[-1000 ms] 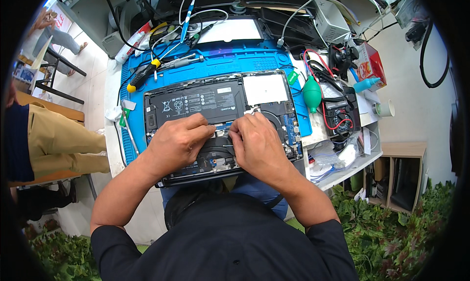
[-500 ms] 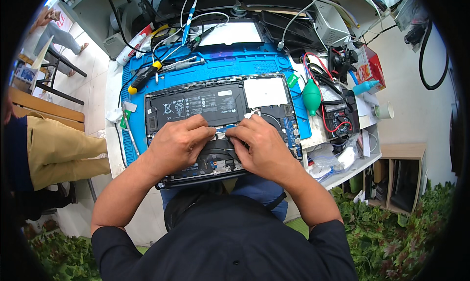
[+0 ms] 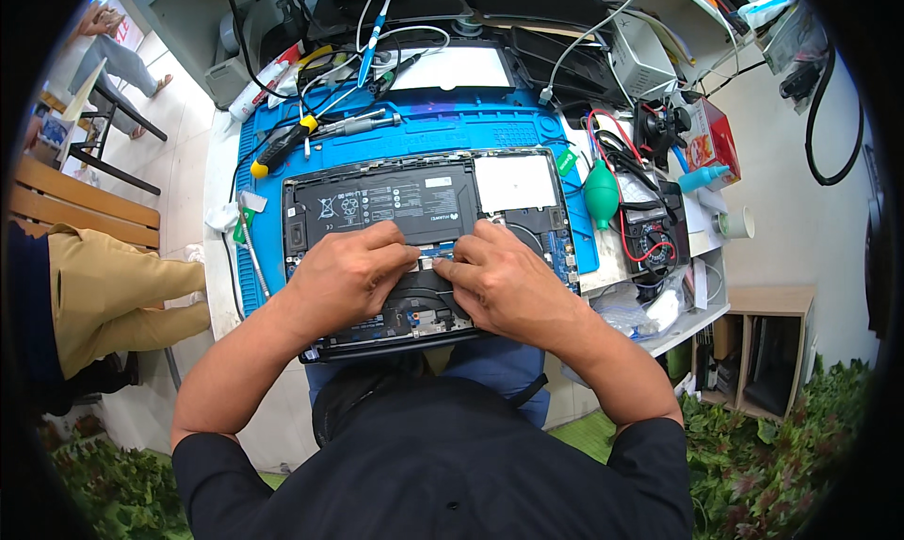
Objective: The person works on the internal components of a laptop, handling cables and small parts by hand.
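Note:
An opened laptop (image 3: pixel 297 215) lies on a blue silicone mat (image 3: pixel 452 126), its black battery (image 3: pixel 395 201), a white panel (image 3: pixel 515 182) and the circuit boards exposed. My left hand (image 3: pixel 348 274) has its fingers closed at a small connector area (image 3: pixel 426 262) below the battery. My right hand (image 3: pixel 499 278) is bent over that area from the other side, its index finger and thumb drawn together close to the left fingertips. What either set of fingertips holds is too small and hidden to make out.
Tools including a screwdriver (image 3: pixel 282 147) lie behind the laptop. A green air blower (image 3: pixel 601 193), a multimeter (image 3: pixel 648 229) and a red box (image 3: pixel 716 135) crowd the right side. A person in tan trousers (image 3: pixel 122 295) is at the left; another person's legs (image 3: pixel 132 79) show farther back.
My right index finger has shifted left toward my left fingertips, and the right hand sits a little flatter. My left hand stays in almost the same place on the laptop.

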`<state>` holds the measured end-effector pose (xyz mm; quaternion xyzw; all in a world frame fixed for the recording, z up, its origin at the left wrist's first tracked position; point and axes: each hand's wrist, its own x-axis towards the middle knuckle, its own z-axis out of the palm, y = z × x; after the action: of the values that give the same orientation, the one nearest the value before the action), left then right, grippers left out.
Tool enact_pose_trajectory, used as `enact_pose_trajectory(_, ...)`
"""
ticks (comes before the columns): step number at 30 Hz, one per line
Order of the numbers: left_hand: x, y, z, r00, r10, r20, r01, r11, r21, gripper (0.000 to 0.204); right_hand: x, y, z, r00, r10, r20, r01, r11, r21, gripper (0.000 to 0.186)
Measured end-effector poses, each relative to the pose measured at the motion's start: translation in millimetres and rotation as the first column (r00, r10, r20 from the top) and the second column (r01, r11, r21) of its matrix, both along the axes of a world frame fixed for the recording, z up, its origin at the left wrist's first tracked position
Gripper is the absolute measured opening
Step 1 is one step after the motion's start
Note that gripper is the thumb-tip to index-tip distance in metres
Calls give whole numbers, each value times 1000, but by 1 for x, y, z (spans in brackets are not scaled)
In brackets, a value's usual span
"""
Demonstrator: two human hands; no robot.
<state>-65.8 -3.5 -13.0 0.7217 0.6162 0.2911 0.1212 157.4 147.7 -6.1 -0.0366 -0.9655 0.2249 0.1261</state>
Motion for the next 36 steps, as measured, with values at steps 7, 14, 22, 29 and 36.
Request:
enact_pose_trajectory(7,-4,3,4,982,66,175,-58,997,-52,17,-4,4,8,998,50,43,-50,999,16,31)
enact_pose_trajectory(14,-4,4,4,977,70,201,-58,996,-65,17,-6,11,11,988,115,104,-124,989,77,34)
enact_pose_trajectory(22,-3,5,6,982,64,179,-49,995,-88,17,-6,18,5,989,136,51,-137,990,19,31)
enact_pose_trajectory(29,-4,3,6,978,79,195,-64,994,-83,16,3,9,-10,992,-25,-123,9,992,-123,28)
enact_pose_trajectory(36,-2,3,7,987,56,153,-46,997,-68,15,3,6,-10,988,-92,-122,72,985,-158,24)
